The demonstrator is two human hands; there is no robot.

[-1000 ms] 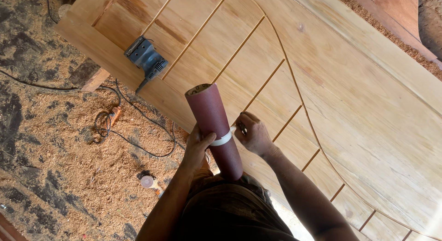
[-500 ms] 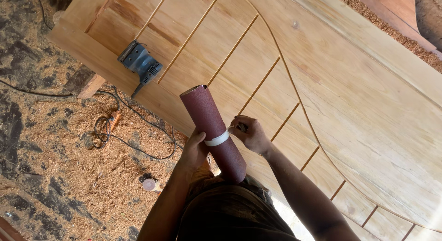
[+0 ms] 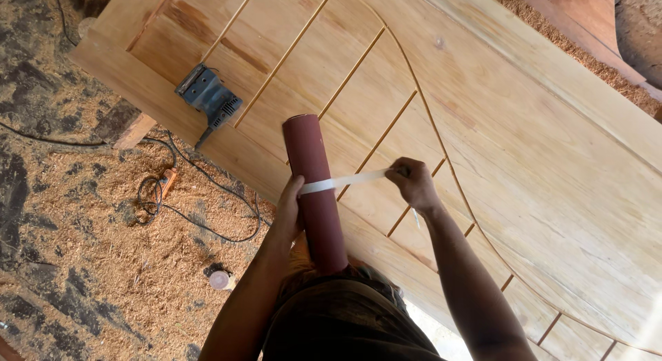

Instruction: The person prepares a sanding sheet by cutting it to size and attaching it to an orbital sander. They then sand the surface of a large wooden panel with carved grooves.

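At the far left we see the sawdust-strewn floor (image 3: 62,264), where a black power cord (image 3: 186,213) loops past an orange plug (image 3: 167,182) and a small round lid-like object (image 3: 219,279) lies near our feet. Just inside the near-left corner of the big wooden door panel (image 3: 538,161) an electric palm sander (image 3: 207,95) rests flat on the wood, its cord trailing off the panel's edge to the floor, so it sits parked within reach but out of the way.

Further right, our left hand (image 3: 289,209) is curled around the roll of maroon sandpaper (image 3: 314,188), fingers wrapped on its left side; we judge this grip steadies the roll, which lies lengthwise over the panel's near edge with its lower end against our body. A strip of white tape (image 3: 345,180) runs from the roll's middle out to the right, drawn taut. Our right hand (image 3: 412,185) is closed into a pinch on the free end of that tape, held over the grooved part of the panel; pulling sideways keeps the strip straight as it comes away from the roll.

To the right, the panel's curved inlaid groove (image 3: 441,147) sweeps toward the far edge.
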